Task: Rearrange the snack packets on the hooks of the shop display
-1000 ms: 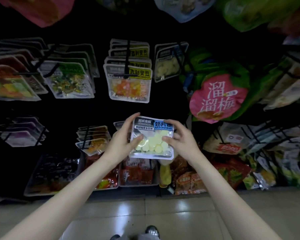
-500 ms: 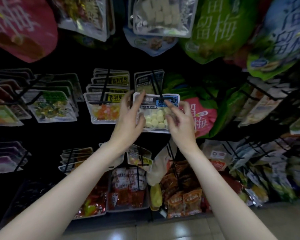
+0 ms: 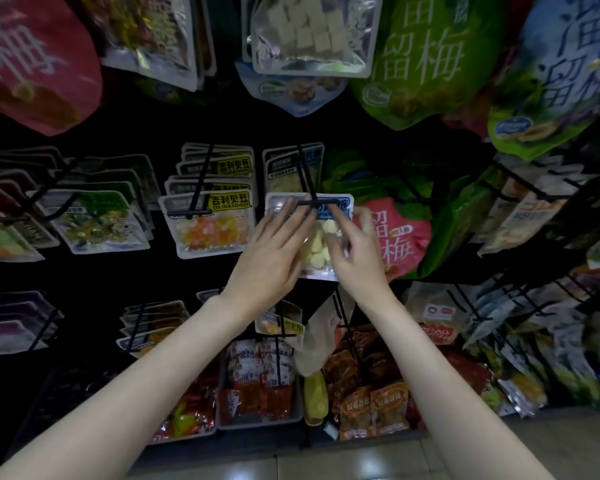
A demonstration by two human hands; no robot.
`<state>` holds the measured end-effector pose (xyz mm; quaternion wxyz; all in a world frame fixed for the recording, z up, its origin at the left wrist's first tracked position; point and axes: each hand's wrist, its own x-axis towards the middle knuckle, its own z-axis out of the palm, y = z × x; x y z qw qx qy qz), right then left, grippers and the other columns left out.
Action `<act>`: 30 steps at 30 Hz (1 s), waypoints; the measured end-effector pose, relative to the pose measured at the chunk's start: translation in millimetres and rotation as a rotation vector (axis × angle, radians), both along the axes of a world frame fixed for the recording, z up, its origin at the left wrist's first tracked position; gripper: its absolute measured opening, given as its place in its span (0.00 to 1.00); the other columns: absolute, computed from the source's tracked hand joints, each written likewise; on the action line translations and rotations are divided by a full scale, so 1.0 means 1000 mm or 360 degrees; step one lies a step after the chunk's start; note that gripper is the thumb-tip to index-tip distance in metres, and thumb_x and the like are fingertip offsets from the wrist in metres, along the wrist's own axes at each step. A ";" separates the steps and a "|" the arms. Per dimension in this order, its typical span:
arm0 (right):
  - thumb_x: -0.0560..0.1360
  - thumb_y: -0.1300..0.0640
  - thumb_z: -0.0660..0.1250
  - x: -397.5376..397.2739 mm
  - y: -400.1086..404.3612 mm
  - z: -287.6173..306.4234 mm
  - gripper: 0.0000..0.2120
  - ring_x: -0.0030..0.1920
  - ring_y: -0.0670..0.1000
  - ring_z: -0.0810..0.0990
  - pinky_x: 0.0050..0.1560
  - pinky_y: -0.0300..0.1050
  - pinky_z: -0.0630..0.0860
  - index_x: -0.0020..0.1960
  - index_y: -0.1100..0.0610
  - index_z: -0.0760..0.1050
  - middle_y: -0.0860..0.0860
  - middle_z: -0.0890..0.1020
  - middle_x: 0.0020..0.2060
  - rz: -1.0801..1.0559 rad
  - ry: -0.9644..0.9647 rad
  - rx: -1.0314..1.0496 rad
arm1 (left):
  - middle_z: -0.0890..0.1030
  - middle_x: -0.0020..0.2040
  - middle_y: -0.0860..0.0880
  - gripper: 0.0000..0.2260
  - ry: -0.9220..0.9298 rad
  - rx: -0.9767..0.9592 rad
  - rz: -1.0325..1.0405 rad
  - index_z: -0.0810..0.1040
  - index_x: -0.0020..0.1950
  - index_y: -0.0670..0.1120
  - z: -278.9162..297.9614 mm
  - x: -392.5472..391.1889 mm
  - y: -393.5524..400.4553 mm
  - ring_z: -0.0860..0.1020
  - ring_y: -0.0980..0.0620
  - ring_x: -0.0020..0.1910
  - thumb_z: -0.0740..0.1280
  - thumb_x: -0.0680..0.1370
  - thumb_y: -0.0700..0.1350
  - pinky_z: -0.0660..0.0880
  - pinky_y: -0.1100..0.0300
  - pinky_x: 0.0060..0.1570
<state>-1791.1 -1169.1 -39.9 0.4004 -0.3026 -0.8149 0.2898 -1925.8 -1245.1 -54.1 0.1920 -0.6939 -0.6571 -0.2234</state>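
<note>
1. Head view: both hands are up at the middle hook (image 3: 317, 202) of the dark display, working a clear snack packet (image 3: 321, 237) of pale round sweets.
2. The left hand (image 3: 271, 258) lies flat over the packet's left half, fingers straight and spread, tips up by the header.
3. The right hand (image 3: 355, 251) pinches the packet's right edge, thumb and fingers curled round it.
4. The packet's header sits right at the hook's crossbar; whether the hole is threaded on is hard to tell here.
5. Just left, an orange sweets packet (image 3: 210, 223) hangs on its own hook; just right, a pink plum bag (image 3: 400, 237).
6. Below, trays of red packets (image 3: 260, 386) sit near the floor.
</note>
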 end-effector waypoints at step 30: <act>0.71 0.64 0.70 0.135 0.037 0.050 0.08 0.41 0.45 0.83 0.44 0.39 0.80 0.49 0.56 0.79 0.51 0.84 0.44 0.0131 -0.0021 -0.0912 | 0.69 0.64 0.50 0.23 -0.0761 -0.0020 -0.0311 0.66 0.70 0.47 0.008 0.058 -0.021 0.67 0.65 0.61 0.54 0.77 0.53 0.62 0.76 0.59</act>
